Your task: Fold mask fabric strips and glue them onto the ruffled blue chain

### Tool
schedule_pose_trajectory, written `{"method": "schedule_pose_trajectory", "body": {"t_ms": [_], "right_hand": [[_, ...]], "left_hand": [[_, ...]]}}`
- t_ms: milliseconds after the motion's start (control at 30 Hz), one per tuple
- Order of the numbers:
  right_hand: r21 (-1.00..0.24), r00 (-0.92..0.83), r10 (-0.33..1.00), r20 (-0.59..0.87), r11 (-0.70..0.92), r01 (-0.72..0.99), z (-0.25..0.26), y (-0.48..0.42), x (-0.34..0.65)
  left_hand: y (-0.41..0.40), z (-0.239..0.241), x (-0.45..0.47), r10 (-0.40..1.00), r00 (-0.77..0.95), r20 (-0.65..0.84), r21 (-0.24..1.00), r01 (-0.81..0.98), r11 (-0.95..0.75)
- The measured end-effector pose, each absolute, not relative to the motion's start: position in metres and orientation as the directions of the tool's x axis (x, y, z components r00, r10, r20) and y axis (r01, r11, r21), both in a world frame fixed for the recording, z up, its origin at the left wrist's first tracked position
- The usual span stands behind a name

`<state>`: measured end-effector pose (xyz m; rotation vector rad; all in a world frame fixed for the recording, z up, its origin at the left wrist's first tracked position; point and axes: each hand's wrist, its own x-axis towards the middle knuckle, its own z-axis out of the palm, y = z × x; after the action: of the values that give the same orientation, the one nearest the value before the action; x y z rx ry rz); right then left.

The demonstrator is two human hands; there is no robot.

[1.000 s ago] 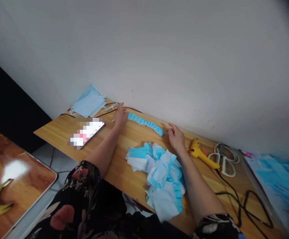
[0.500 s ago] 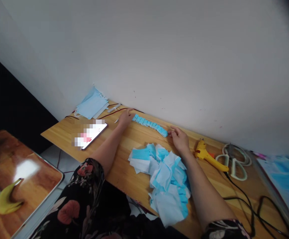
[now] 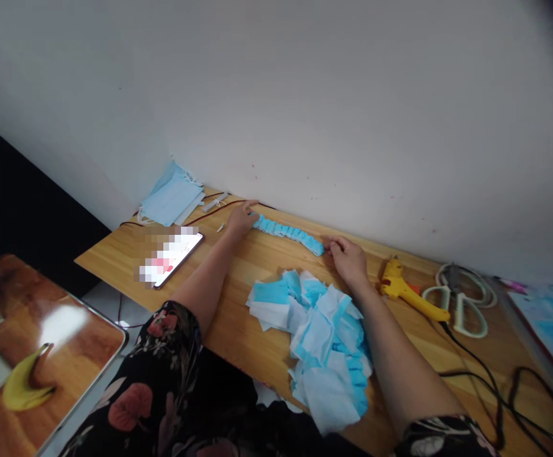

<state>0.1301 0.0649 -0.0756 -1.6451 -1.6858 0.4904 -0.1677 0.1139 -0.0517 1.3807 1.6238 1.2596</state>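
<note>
A long pleated blue strip [image 3: 289,233] lies on the wooden table [image 3: 257,266] close to the wall. My left hand [image 3: 242,218] rests on its left end, fingers curled over it. Over at the strip's right end, my right hand [image 3: 348,259] pinches it with closed fingers. Between my forearms lies a heap of cut blue-and-white mask pieces [image 3: 317,333].
A stack of face masks [image 3: 171,197] leans at the back left, with a phone [image 3: 171,259] in front. A yellow glue gun [image 3: 409,293], scissors [image 3: 461,298] and black cables [image 3: 486,381] lie right. A side table holds a banana [image 3: 26,384].
Both hands stay at the ends of the strip, which now lies a little straighter. The view has shifted slightly.
</note>
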Motion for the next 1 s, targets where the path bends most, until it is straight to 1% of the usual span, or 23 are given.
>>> {"method": "schedule_pose_trajectory", "body": {"t_ms": [100,167,267,367,467,567,600,667,767,867,933,1000], "right_hand": [[-0.709,0.070,0.972,0.225,0.114,0.696,-0.075,0.065,0.130],[-0.708,0.064,0.973,0.223,0.116,0.697,-0.076,0.066,0.131],[-0.695,0.059,0.973,0.224,0.117,0.709,-0.077,0.066,0.131],[-0.690,0.067,0.973,0.219,0.105,0.716,-0.080,0.067,0.132],[-0.732,0.074,0.977,0.198,0.097,0.674,-0.078,0.067,0.133],[-0.794,0.046,0.970,0.238,0.167,0.585,-0.058,0.062,0.129],[-0.806,0.022,0.963,0.268,0.212,0.553,-0.048,0.061,0.124],[-0.817,-0.084,0.949,0.303,0.304,0.490,-0.025,0.061,0.110],[-0.755,-0.285,0.908,0.307,0.414,0.508,-0.002,0.074,0.082],[-0.675,-0.397,0.874,0.281,0.474,0.566,-0.002,0.100,0.055],[-0.653,-0.435,0.860,0.267,0.493,0.574,-0.010,0.117,0.040],[-0.652,-0.475,0.836,0.275,0.525,0.547,-0.020,0.131,0.028]], "left_hand": [[0.115,-0.051,-0.168,0.962,-0.240,0.129,0.948,0.315,-0.049],[0.116,-0.051,-0.169,0.957,-0.246,0.153,0.942,0.329,-0.066],[0.119,-0.054,-0.171,0.959,-0.239,0.155,0.933,0.353,-0.063],[0.119,-0.056,-0.172,0.962,-0.234,0.138,0.939,0.340,-0.052],[0.116,-0.054,-0.172,0.973,-0.203,0.112,0.956,0.290,-0.049],[0.113,-0.049,-0.170,0.983,-0.164,0.080,0.980,0.193,-0.048],[0.113,-0.048,-0.169,0.985,-0.152,0.076,0.987,0.153,-0.053],[0.114,-0.047,-0.167,0.989,-0.121,0.081,0.994,0.087,-0.071],[0.117,-0.049,-0.166,0.993,-0.074,0.096,0.993,0.074,-0.090],[0.121,-0.054,-0.168,0.995,-0.006,0.097,0.986,0.135,-0.095],[0.123,-0.058,-0.170,0.994,0.034,0.102,0.982,0.156,-0.106],[0.126,-0.062,-0.171,0.992,0.049,0.116,0.979,0.163,-0.122]]}}
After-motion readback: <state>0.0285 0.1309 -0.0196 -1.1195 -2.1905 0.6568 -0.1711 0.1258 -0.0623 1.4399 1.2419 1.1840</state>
